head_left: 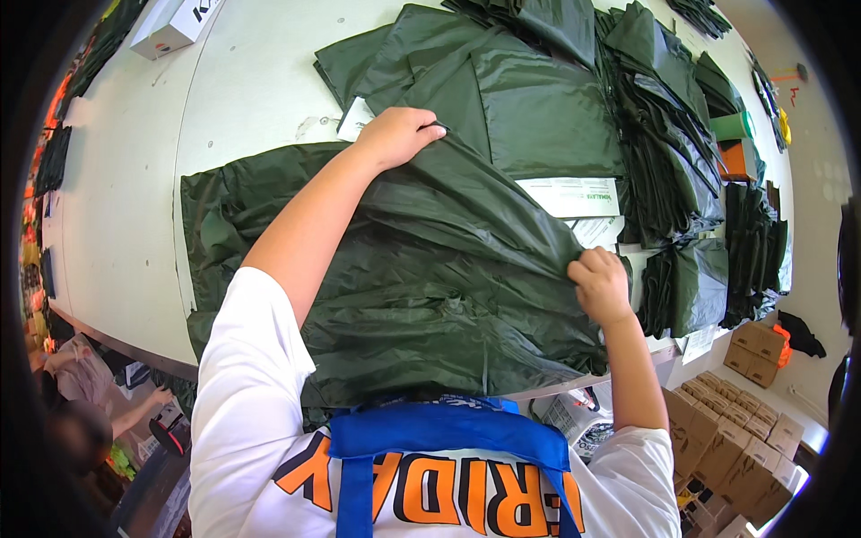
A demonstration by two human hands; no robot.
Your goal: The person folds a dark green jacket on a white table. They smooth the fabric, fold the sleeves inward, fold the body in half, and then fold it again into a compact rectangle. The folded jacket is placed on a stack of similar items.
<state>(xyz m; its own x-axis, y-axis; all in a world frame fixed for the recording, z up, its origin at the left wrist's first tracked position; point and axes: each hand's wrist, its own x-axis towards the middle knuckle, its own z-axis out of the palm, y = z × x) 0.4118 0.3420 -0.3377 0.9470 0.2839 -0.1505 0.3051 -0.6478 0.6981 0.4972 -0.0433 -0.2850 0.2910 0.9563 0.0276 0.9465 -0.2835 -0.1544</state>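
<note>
A large sheet of thin, shiny dark green fabric [359, 242] lies spread and wrinkled across the table in front of me, its near side hanging at the table edge. My left hand [401, 139] reaches to its far edge and is closed on the fabric, thumb pointing right. At the right side, my right hand [599, 285] is closed in a fist around the same edge. Between both hands the fabric is pulled into slanting folds. Just beyond lie flat folded dark green pieces [547, 117] of similar material.
White printed boxes or cards [569, 197] show beneath the folded pieces. Stacks of dark green bundles [664, 152] stand to the right. A white box [175, 27] sits on the far left of the pale table [117, 206]. Cardboard cartons [735, 430] are piled lower right; another person [81, 421] is lower left.
</note>
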